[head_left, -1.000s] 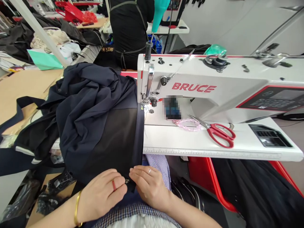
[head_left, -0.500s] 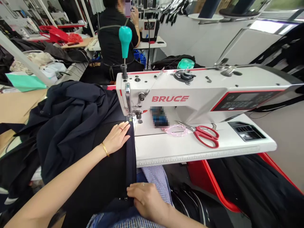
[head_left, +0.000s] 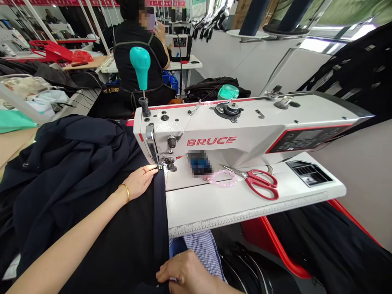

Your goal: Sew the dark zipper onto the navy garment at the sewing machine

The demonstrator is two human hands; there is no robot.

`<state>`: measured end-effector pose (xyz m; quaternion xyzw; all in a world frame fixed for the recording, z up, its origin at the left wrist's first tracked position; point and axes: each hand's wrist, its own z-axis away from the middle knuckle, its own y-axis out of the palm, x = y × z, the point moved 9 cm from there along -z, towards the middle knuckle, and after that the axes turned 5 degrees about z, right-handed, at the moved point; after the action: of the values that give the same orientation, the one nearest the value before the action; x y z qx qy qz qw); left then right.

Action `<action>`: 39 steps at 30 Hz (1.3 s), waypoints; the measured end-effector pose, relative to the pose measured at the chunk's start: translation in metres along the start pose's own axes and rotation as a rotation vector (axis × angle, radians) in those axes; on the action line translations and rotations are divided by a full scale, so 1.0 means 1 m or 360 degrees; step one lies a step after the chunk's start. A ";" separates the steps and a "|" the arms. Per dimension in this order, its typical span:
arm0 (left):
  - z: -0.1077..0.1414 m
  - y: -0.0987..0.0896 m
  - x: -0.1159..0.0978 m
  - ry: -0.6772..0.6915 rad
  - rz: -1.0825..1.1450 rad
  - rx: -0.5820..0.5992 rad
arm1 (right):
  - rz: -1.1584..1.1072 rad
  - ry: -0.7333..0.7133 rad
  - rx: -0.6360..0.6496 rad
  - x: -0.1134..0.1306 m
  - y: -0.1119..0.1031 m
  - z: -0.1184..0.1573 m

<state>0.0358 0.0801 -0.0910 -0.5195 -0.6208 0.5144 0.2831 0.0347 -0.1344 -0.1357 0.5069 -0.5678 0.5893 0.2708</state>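
Observation:
Dark navy fabric (head_left: pixel 128 237) lies on the machine bed, its folded strip (head_left: pixel 159 204) running straight toward me from the presser foot (head_left: pixel 159 166) of a white sewing machine (head_left: pixel 211 126). My left hand (head_left: pixel 139 182) rests flat on the cloth with fingers stretched, its fingertips right beside the presser foot. At the strip's near end, my right hand (head_left: pixel 185 269) has fingers and thumb closed on the fabric edge; its fingertips are partly hidden. Bunched navy cloth (head_left: pixel 70 151) is heaped left of the needle area.
Red-handled scissors (head_left: pixel 260 183), a pink bead bracelet (head_left: pixel 223 178) and a blurred phone-like item (head_left: pixel 199 163) lie on the bed. A teal-handled awl (head_left: pixel 141 67) stands on the machine head. A red bin (head_left: pixel 281 249) holds dark cloth at right. Another person (head_left: pixel 134 61) sits beyond.
The view has shifted, so the machine appears lower and further left. My left fingertips have come closer to the presser foot, and the thumb is less spread. My right hand still holds the edge.

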 end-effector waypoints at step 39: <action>0.009 0.010 0.007 -0.0302 -0.0124 0.0227 | 0.0566 -0.0271 -0.0317 0.021 -0.015 -0.001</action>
<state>0.0288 0.0827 -0.1043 -0.4224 -0.6265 0.5927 0.2790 0.0407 -0.1356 -0.1104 0.4177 -0.7245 0.5238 0.1624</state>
